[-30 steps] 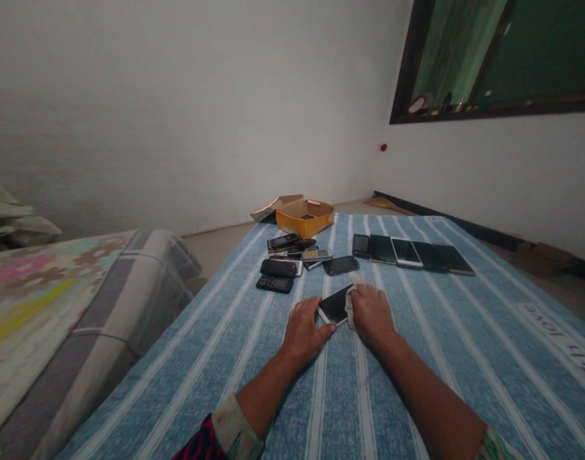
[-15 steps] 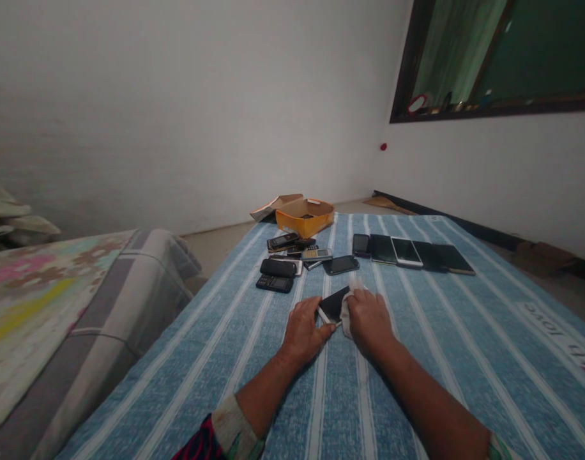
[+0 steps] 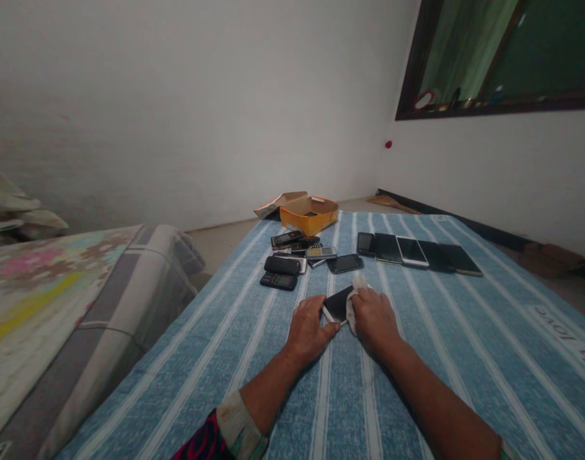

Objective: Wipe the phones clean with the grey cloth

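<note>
Far to the left of the hands, a patterned mattress [image 3: 57, 287] beside a blue-striped bed cover [image 3: 417, 390]. Ahead and left of the hands, a loose cluster of keypad mobile phones [image 3: 285, 265] on the cover, and just beyond it an open yellow cardboard box [image 3: 308, 217]. Between the hands, a black smartphone [image 3: 337, 305], gripped at its lower edge by the left hand [image 3: 309, 329]. Right hand [image 3: 375, 317] closed over a white cloth [image 3: 352, 313], pressed against the phone's right side. Ahead and right of the hands, a row of five smartphones [image 3: 407, 251], flat and side by side.
</note>
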Demonstrator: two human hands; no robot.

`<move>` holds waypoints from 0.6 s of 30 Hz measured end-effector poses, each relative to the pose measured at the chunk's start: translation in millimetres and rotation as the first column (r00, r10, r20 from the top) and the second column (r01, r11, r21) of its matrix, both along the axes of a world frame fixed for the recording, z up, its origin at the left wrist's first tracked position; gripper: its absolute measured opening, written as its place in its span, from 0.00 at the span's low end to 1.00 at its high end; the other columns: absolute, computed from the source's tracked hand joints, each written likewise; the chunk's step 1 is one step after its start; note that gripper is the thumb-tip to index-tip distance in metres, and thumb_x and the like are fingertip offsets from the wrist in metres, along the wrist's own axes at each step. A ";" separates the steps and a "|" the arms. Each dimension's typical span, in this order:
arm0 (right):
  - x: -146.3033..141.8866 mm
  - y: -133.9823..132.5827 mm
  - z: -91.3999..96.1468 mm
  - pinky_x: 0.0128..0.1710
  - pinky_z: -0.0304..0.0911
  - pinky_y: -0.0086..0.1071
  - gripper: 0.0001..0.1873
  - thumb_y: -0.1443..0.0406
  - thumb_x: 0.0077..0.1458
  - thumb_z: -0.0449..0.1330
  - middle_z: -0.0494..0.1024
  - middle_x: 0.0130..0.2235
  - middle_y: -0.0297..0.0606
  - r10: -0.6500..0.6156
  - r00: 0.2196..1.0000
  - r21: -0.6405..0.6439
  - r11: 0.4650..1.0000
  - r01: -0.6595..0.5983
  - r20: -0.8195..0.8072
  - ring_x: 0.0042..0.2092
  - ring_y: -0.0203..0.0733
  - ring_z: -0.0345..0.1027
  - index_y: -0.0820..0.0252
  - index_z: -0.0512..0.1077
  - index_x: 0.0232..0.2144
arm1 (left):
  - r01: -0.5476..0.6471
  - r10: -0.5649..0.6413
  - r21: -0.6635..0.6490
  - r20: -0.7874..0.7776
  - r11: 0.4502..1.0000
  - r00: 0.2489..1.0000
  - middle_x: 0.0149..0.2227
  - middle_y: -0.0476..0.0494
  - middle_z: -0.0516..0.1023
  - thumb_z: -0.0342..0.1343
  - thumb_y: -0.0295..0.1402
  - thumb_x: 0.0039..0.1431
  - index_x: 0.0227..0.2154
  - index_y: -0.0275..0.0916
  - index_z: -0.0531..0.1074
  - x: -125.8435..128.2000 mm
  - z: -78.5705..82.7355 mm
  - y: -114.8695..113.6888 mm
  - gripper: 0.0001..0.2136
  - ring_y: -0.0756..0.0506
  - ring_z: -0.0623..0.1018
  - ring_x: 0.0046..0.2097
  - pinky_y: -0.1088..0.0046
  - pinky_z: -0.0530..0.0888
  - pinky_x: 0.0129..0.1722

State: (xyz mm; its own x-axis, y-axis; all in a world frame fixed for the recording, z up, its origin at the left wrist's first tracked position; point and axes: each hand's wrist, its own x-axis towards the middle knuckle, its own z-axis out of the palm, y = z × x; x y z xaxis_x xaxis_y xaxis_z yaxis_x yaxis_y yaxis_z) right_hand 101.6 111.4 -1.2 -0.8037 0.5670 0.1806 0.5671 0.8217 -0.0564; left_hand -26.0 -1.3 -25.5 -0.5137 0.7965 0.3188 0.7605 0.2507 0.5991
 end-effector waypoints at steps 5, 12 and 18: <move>-3.3 -13.1 -3.2 0.55 0.53 0.47 0.14 0.68 0.63 0.53 0.72 0.56 0.53 0.060 0.998 -0.009 0.998 -0.060 0.001 0.57 0.57 0.61 0.66 0.75 0.47 | 0.008 -0.008 0.008 -0.007 1.000 1.000 0.52 0.35 0.79 0.66 0.29 0.45 0.50 0.38 0.73 -0.5 -0.2 -0.3 0.25 0.34 0.76 0.55 0.52 0.71 0.57; -9.2 -21.7 -8.4 0.62 0.46 0.49 0.17 0.70 0.62 0.53 0.71 0.59 0.47 0.255 0.963 -0.083 0.961 -0.262 -0.089 0.64 0.53 0.54 0.62 0.73 0.52 | 0.024 -0.024 -0.011 -0.020 1.000 1.000 0.52 0.35 0.79 0.61 0.27 0.48 0.51 0.36 0.73 0.1 3.9 -0.4 0.24 0.36 0.76 0.55 0.55 0.71 0.58; -4.6 13.8 -6.9 0.62 0.45 0.51 0.19 0.74 0.61 0.49 0.71 0.59 0.47 0.049 0.998 -0.075 0.996 -0.052 -0.048 0.65 0.55 0.52 0.62 0.74 0.50 | 0.000 0.000 -0.003 -0.020 1.000 1.000 0.53 0.33 0.79 0.68 0.30 0.44 0.51 0.36 0.74 0.4 1.0 0.3 0.27 0.33 0.76 0.56 0.51 0.72 0.57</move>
State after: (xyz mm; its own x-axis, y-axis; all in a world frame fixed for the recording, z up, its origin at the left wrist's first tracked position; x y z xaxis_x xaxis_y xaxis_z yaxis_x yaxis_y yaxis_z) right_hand 97.0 125.2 -8.1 -0.8233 0.5395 0.1761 0.5205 0.8415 -0.1446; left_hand -25.7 -1.0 -24.5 -0.5074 0.7973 0.3268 0.7723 0.2527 0.5828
